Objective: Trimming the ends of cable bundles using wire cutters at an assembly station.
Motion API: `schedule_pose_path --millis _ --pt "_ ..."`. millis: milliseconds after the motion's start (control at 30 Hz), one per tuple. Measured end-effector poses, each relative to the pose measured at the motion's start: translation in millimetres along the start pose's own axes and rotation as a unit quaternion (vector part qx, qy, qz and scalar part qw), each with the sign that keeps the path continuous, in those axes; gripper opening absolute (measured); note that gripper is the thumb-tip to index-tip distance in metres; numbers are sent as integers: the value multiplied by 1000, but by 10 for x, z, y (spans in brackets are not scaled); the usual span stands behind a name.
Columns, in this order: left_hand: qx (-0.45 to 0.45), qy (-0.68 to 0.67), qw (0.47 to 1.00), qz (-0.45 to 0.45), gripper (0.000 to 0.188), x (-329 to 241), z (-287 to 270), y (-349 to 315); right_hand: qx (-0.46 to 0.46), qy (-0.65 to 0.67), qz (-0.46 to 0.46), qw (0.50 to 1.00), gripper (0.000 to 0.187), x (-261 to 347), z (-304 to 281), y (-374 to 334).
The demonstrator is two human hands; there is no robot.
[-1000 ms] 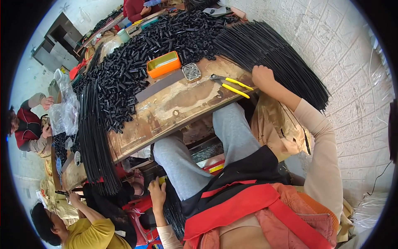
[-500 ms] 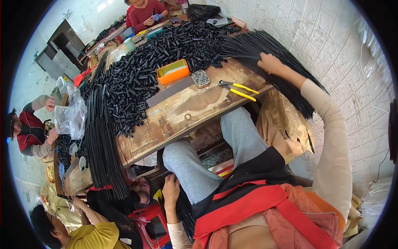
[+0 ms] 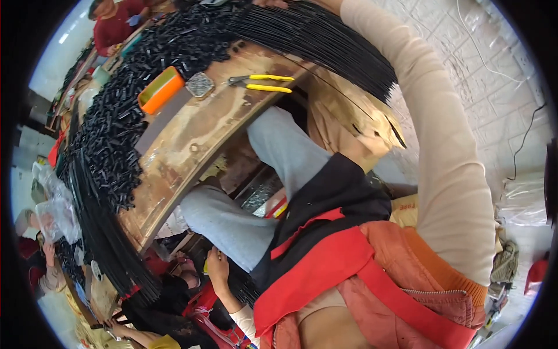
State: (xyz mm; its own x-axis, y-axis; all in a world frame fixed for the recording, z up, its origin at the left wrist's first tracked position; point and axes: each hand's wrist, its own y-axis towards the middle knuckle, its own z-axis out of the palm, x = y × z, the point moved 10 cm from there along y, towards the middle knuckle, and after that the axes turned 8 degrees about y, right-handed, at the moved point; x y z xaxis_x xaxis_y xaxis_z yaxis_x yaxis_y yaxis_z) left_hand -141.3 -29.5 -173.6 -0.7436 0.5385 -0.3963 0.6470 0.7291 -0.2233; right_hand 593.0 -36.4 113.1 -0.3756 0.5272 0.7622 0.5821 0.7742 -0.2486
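Note:
At the top edge my right hand reaches over the far side of a thick bundle of thin black rods at the table's right end. The picture's border cuts off most of that hand, so its grip is hidden. Low beside my left knee, my left hand has curled fingers. A bit of something yellow shows at its fingertips, but what it holds cannot be made out. More black rods lie just right of that hand. Yellow-handled pliers rest on the wooden table.
A heap of short black tubes covers the table's far side. By it are an orange box and a small tray of metal bits. Another rod bundle hangs over the left end. Brown paper lies under the right edge. Co-workers sit left and far.
The view has turned and shifted, so the table sits higher and further left. My right arm stretches further across the rod bundle. My left hand stays low beside my knee.

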Motion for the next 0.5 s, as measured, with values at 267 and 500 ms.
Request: schedule_pose_path --millis 267,500 --pt "68 42 997 -15 29 86 211 -131 19 -159 -110 981 33 -100 819 -933" --pt "90 27 996 -9 27 50 360 -88 -128 -372 -148 907 22 -483 1163 -1266"
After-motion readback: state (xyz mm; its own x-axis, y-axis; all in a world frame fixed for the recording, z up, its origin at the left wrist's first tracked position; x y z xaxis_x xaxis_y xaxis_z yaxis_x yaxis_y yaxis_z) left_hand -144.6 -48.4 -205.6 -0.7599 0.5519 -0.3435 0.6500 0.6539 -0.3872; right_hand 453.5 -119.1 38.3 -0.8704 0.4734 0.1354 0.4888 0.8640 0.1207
